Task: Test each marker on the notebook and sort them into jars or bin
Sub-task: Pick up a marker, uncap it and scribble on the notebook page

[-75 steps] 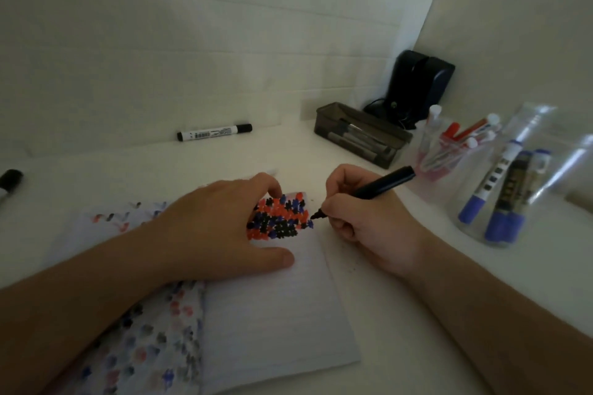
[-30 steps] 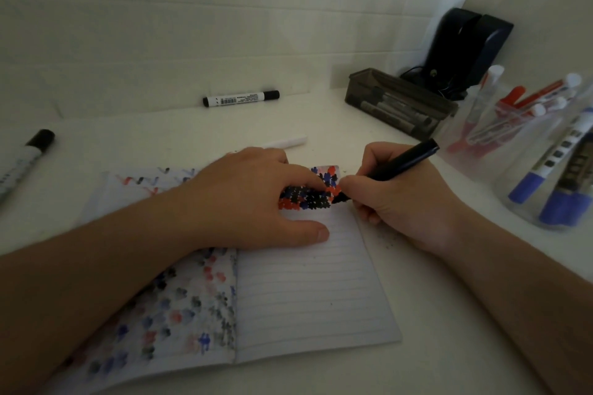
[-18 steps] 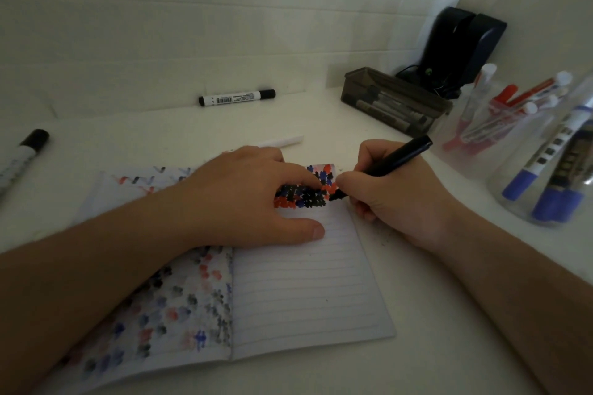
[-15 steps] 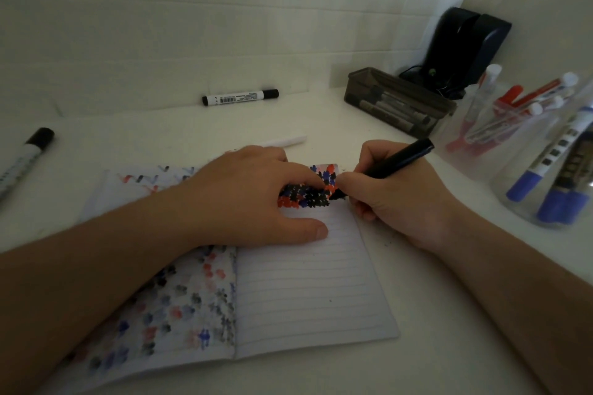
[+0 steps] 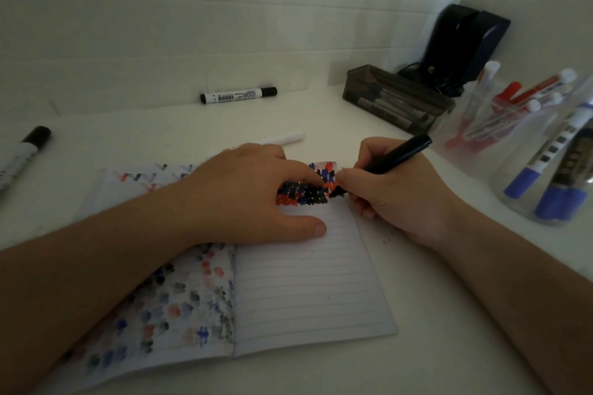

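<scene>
An open lined notebook (image 5: 308, 292) lies on the white table, its pages dotted with black, red and blue marks. My left hand (image 5: 244, 199) presses flat on the right page, fingers spread. My right hand (image 5: 391, 189) grips a black marker (image 5: 390, 162) with its tip on the page's top right corner. A clear jar with red markers (image 5: 500, 119) and a clear jar with blue markers (image 5: 552, 176) stand at the right. A dark bin (image 5: 394, 98) holding several markers sits behind them.
A capped black-and-white marker (image 5: 239, 95) lies by the back wall. Another one (image 5: 22, 154) lies at the left edge. A white marker (image 5: 282, 138) shows just beyond my left hand. A dark device (image 5: 465, 42) stands in the back right corner.
The marker tip has made small strokes along the top right patch of marks. My left hand stays pressed on the page. The view shifted slightly.
</scene>
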